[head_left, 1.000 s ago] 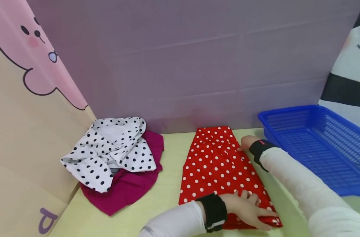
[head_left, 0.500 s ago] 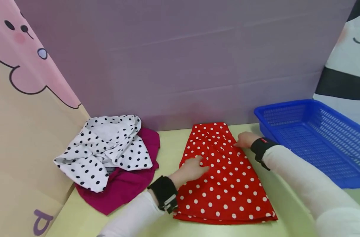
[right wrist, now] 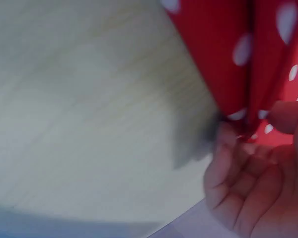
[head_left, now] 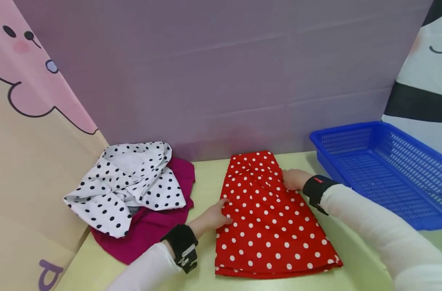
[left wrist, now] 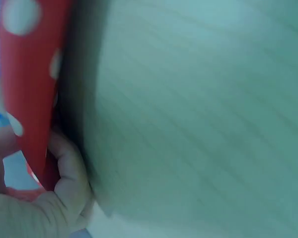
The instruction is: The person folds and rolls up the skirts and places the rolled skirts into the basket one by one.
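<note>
Red cloth [head_left: 268, 226], white-dotted, spread on the table [head_left: 206, 182]; I have the left hand [head_left: 213, 217] at its left edge, right hand [head_left: 295, 179] at its right; white black-dotted cloth [head_left: 133, 178] heaped over purple cloth [head_left: 148, 232]; blue basket [head_left: 381, 173], far right

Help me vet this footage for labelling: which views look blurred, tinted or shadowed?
Head view: fairly even light, dots on the red fabric clear; left wrist view: soft, blue-green cast over the table, dark shadow along the fabric's edge; right wrist view: dim and hazy, blurred shadow beside the right hand.
</note>
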`<state>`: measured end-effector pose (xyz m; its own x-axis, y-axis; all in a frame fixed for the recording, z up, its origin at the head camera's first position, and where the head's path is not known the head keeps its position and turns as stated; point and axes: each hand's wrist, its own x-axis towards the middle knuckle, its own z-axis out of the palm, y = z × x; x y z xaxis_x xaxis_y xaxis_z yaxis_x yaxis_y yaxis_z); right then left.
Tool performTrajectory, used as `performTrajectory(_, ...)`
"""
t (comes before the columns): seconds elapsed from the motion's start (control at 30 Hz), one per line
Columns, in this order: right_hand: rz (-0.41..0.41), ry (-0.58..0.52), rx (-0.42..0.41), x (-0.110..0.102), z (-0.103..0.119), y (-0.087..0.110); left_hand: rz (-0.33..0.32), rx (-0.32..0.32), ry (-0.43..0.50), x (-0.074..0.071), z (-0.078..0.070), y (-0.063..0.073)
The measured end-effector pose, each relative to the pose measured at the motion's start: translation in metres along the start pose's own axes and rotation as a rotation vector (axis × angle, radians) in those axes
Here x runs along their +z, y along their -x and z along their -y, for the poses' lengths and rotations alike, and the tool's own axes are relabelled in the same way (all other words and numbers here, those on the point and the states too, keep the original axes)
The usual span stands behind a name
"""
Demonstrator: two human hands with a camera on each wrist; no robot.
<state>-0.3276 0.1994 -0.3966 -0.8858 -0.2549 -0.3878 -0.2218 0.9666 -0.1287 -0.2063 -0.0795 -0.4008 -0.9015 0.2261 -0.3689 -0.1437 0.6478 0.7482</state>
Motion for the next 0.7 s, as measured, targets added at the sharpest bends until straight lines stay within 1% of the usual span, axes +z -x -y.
performTrajectory(0.1,-0.030,-0.044,-0.001,-0.002,0.003,0.000,0.055,0.035,-0.115,0.002,-0.001,0.004)
performTrajectory(0.13,-0.036,-0.054,0.000,-0.003,0.004,0.000,0.075,0.047,-0.140,0.003,-0.001,0.004)
performTrajectory(0.2,-0.042,-0.049,-0.002,-0.007,0.005,0.002,0.126,0.047,-0.160,0.001,-0.004,0.006)
performTrajectory(0.3,-0.094,-0.009,0.000,-0.012,0.009,0.011,0.203,0.033,-0.161,-0.008,-0.010,0.005)
performTrajectory(0.33,-0.116,-0.005,0.000,-0.013,0.012,0.016,0.219,0.031,-0.167,-0.011,-0.012,0.004)
performTrajectory(0.37,-0.136,0.004,-0.003,-0.014,0.016,0.023,0.222,0.037,-0.200,-0.015,-0.014,0.004)
performTrajectory(0.4,-0.143,-0.003,-0.006,-0.014,0.022,0.030,0.212,0.052,-0.251,-0.019,-0.016,0.004)
performTrajectory(0.47,-0.134,-0.024,-0.024,-0.012,0.038,0.047,0.162,0.106,-0.379,-0.026,-0.018,0.002)
performTrajectory(0.57,-0.047,-0.057,-0.074,0.000,0.066,0.072,0.044,0.172,-0.568,-0.032,-0.022,-0.004)
performTrajectory(0.6,-0.007,-0.070,-0.090,0.005,0.074,0.079,0.017,0.190,-0.613,-0.032,-0.023,-0.008)
performTrajectory(0.63,0.028,-0.073,-0.107,0.011,0.081,0.085,0.007,0.208,-0.638,-0.032,-0.025,-0.013)
performTrajectory(0.7,0.095,-0.072,-0.127,0.023,0.090,0.095,0.024,0.229,-0.669,-0.030,-0.030,-0.023)
